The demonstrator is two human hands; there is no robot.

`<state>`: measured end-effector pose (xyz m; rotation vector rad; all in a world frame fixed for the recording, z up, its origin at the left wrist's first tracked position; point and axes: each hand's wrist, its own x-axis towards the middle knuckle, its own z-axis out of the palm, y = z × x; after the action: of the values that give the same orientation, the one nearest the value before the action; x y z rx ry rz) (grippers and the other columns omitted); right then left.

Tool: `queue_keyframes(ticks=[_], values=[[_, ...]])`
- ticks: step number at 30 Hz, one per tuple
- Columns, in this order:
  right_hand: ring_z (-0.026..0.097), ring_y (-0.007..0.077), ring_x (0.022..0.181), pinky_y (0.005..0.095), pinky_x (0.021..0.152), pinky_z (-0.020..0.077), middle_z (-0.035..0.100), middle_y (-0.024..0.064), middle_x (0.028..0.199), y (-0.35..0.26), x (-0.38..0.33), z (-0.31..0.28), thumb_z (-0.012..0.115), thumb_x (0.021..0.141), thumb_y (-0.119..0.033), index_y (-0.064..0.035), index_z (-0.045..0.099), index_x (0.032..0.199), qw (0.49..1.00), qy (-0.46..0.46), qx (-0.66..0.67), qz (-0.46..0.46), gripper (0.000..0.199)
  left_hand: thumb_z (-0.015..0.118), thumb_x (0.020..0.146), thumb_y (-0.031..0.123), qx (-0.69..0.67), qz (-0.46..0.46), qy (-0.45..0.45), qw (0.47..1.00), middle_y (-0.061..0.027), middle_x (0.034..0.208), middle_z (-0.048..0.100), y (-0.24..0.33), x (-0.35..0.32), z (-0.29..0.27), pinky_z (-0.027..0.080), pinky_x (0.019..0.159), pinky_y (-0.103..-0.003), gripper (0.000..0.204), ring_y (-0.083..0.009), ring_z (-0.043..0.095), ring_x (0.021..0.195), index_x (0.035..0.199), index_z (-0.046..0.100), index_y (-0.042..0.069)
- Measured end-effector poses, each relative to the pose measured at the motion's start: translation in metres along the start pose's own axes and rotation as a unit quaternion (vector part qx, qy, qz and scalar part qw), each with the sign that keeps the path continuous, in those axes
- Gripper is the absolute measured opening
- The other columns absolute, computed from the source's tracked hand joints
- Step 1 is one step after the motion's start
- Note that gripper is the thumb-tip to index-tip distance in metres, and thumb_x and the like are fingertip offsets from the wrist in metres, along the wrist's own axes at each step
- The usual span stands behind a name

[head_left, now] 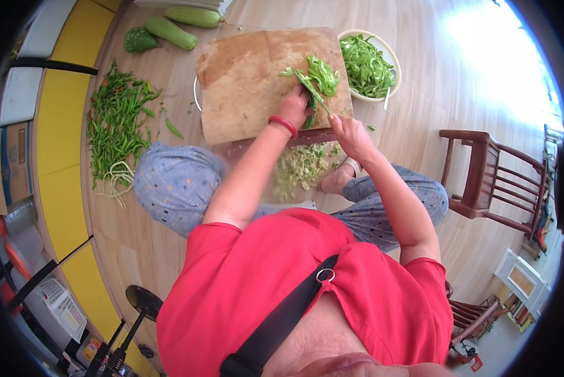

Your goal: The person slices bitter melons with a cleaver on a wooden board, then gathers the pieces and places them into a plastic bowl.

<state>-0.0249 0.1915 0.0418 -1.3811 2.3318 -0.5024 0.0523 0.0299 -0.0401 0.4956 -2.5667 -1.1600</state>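
Observation:
My right hand is closed round the handle of a knife, its narrow blade slanting up and left across the cutting board. Beside the blade, my left hand, with a red bangle at the wrist, curls its fingers on a dark green piece of bitter melon near the board's front right part. The fingers partly hide this piece. Just beyond the blade lies a heap of pale green slices. A round cream bowl full of similar slices stands right of the board.
Green chillies are piled on the floor at left, near long pale beans. Two pale green gourds and a bumpy dark green melon lie far left. Pale scraps sit between my feet. A wooden chair stands right.

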Motion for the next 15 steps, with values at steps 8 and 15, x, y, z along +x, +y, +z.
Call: queue_keyframes(ticks=[8, 15], values=[[0.059, 0.0417, 0.072, 0.0501, 0.066, 0.0456, 0.060, 0.0244, 0.074, 0.009, 0.023, 0.021, 0.039, 0.092, -0.036, -0.0016, 0.057, 0.080, 0.990, -0.007, 0.033, 0.137, 0.041, 0.072, 0.062, 0.007, 0.023, 0.015, -0.016, 0.999, -0.0161, 0.117, 0.051, -0.006, 0.001, 0.004, 0.047, 0.085, -0.038, 0.049, -0.0334, 0.054, 0.100, 0.109, 0.057, 0.005], [0.058, 0.0364, 0.063, 0.0455, 0.056, 0.0461, 0.056, 0.0173, 0.071, -0.004, 0.004, -0.008, 0.041, 0.090, -0.014, -0.0011, 0.048, 0.097, 0.998, -0.029, -0.047, -0.043, 0.017, 0.072, 0.063, 0.008, -0.001, -0.001, 0.014, 1.000, -0.0153, 0.116, 0.052, -0.005, -0.004, -0.004, 0.047, 0.083, -0.038, 0.049, -0.0333, 0.055, 0.098, 0.110, 0.057, 0.006]])
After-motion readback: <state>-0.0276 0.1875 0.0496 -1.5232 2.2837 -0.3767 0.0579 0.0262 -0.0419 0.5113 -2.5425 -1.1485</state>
